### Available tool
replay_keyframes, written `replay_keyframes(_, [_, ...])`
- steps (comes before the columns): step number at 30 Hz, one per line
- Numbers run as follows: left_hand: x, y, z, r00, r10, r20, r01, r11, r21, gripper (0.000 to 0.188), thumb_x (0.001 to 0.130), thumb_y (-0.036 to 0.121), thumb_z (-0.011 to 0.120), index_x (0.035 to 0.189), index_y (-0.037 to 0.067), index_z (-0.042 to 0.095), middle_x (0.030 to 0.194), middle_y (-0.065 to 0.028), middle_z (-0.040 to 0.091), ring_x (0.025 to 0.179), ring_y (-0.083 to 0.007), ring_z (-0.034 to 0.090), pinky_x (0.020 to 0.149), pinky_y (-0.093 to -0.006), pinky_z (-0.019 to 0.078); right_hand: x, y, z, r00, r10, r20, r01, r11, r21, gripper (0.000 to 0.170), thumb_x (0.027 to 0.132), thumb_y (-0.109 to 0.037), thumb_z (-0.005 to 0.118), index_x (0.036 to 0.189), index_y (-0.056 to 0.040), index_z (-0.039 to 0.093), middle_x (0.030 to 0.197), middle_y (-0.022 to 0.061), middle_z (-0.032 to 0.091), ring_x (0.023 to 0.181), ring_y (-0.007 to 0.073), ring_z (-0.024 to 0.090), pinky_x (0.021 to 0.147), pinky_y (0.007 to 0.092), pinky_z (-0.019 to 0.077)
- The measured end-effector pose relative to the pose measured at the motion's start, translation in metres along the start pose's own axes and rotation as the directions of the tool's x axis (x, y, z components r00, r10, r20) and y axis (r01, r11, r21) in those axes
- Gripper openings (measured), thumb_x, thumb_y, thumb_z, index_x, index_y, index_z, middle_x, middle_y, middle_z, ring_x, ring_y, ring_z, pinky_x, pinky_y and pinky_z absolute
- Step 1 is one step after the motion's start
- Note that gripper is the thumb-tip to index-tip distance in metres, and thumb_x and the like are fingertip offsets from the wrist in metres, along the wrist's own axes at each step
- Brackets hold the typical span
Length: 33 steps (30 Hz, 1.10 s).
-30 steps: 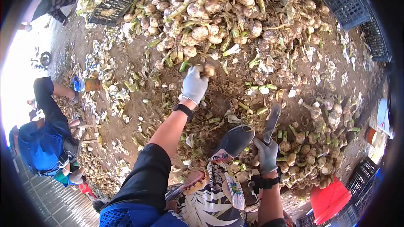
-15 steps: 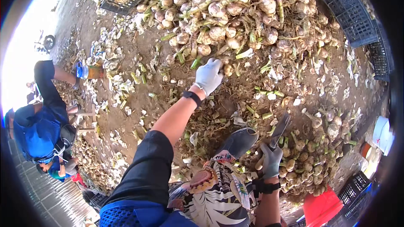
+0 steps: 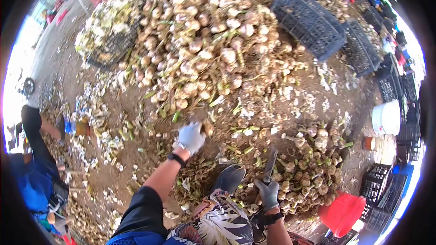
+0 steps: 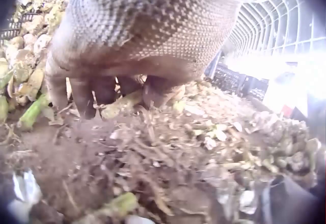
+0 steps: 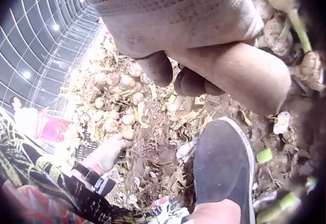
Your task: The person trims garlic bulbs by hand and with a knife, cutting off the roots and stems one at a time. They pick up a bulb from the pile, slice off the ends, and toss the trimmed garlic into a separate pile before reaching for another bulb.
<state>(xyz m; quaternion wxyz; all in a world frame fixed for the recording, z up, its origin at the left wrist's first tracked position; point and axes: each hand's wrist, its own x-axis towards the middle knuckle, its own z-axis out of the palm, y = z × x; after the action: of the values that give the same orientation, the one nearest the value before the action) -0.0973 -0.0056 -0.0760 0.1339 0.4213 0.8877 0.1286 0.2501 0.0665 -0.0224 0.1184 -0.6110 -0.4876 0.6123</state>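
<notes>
In the head view my gloved left hand holds a garlic bulb low over the littered ground, just short of the big garlic heap. The left wrist view shows those fingers curled down, a pale stem showing beside them; the palm hides most of the bulb. My gloved right hand grips a knife by its thick wooden handle. Its blade points up and away from me, beside a smaller pile of trimmed garlic.
My dark shoe stands between the hands. Black crates lie beyond the heap. A red bucket and a white bucket are at right. On the left sit a person in blue and a bottle.
The head view has tilted up, so the scene sits lower and more crates show. My left hand has drawn slightly nearer my shoe with the garlic bulb; my right hand keeps the knife.
</notes>
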Motion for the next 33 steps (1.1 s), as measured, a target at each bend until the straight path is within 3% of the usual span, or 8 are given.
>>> replay_keyframes(7, [0.02,0.096,-0.022,0.722,0.047,0.69,0.594,0.468,-0.654,0.021,0.085,0.022,0.068,0.094,0.004,0.074,0.075,0.0006,0.064,0.064,-0.011,0.057,0.058,-0.0271,0.0464,-0.007,0.026,-0.004,1.0,-0.028,-0.001,0.027,0.996,-0.085,0.021,0.079,-0.019,0.08,0.088,-0.0011,0.073,0.071,-0.0008,0.067,0.065,0.0066,0.055,0.06,0.0277,0.0461])
replay_keyframes(10, [0.106,0.178,-0.072,0.853,0.102,0.512,0.364,0.587,-0.724,0.016,0.085,0.017,0.066,0.073,0.006,0.067,0.068,-0.0034,0.062,0.059,-0.0108,0.054,0.055,-0.0245,0.0413,-0.006,0.032,-0.006,1.0,-0.005,-0.007,0.005,0.999,-0.053,0.022,0.079,-0.019,0.08,0.089,-0.0007,0.073,0.072,0.0,0.068,0.065,0.0066,0.055,0.059,0.0284,0.0458])
replay_keyframes(14, [0.199,0.277,-0.18,0.925,0.371,0.079,-0.092,0.42,-0.903,0.039,0.096,0.027,0.062,0.122,-0.001,0.057,0.093,-0.0137,0.066,0.075,-0.0197,0.062,0.074,-0.0317,0.0541,-0.003,0.029,-0.013,0.999,0.044,0.001,-0.044,0.999,0.025,0.021,0.08,-0.018,0.08,0.088,-0.0004,0.072,0.071,-0.001,0.067,0.064,0.0058,0.054,0.058,0.0278,0.0448])
replay_keyframes(17, [0.22,0.298,-0.167,0.882,0.356,-0.308,-0.47,0.622,-0.627,0.055,0.094,0.031,0.064,0.138,0.001,0.049,0.113,-0.02,0.063,0.089,-0.028,0.065,0.082,-0.0353,0.055,-0.003,0.011,-0.021,0.999,0.032,-0.022,-0.031,0.997,0.064,0.018,0.081,-0.017,0.078,0.085,-0.0007,0.072,0.068,-0.0011,0.066,0.062,0.0054,0.054,0.057,0.0267,0.0443])
replay_keyframes(21, [0.154,0.261,-0.086,0.843,0.526,-0.117,-0.535,0.795,-0.286,0.054,0.093,0.046,0.061,0.135,0.014,0.053,0.143,-0.0155,0.051,0.132,-0.0291,0.049,0.113,-0.0428,0.0387,0.004,0.02,-0.032,0.999,0.044,-0.006,-0.043,0.995,0.094,0.012,0.084,-0.008,0.075,0.092,0.0006,0.072,0.071,0.0033,0.067,0.056,0.0115,0.06,0.051,0.027,0.0456])
replay_keyframes(28, [0.2,0.176,-0.089,0.68,0.443,-0.585,-0.444,0.883,0.153,0.063,0.09,0.059,0.053,0.128,0.009,0.053,0.12,-0.016,0.058,0.108,-0.0305,0.057,0.092,-0.0459,0.0473,0.004,0.03,-0.037,0.997,0.06,-0.041,-0.054,0.991,0.125,0.013,0.085,-0.008,0.073,0.093,0.0008,0.07,0.071,0.0038,0.067,0.057,0.0115,0.06,0.052,0.0257,0.0454])
replay_keyframes(31, [0.26,0.155,-0.114,0.986,0.115,-0.117,-0.101,0.987,0.122,0.078,0.087,0.066,0.058,0.138,0.008,0.049,0.135,-0.0172,0.056,0.123,-0.035,0.054,0.102,-0.0453,0.0451,0.001,0.021,-0.038,0.992,0.127,-0.025,-0.123,0.985,0.12,0.015,0.083,-0.007,0.075,0.096,0.0012,0.071,0.074,-0.0011,0.066,0.062,0.0062,0.056,0.056,0.0243,0.0436])
replay_keyframes(33, [0.262,0.152,-0.114,0.966,0.232,-0.116,-0.189,0.935,0.3,0.078,0.083,0.061,0.066,0.137,0.009,0.048,0.134,-0.0173,0.055,0.121,-0.0352,0.056,0.102,-0.0438,0.0458,0.003,0.017,-0.04,0.994,0.108,-0.028,-0.104,0.986,0.131,0.013,0.084,-0.008,0.074,0.094,0.0009,0.07,0.071,0.0016,0.066,0.058,0.0093,0.058,0.053,0.0251,0.0445])
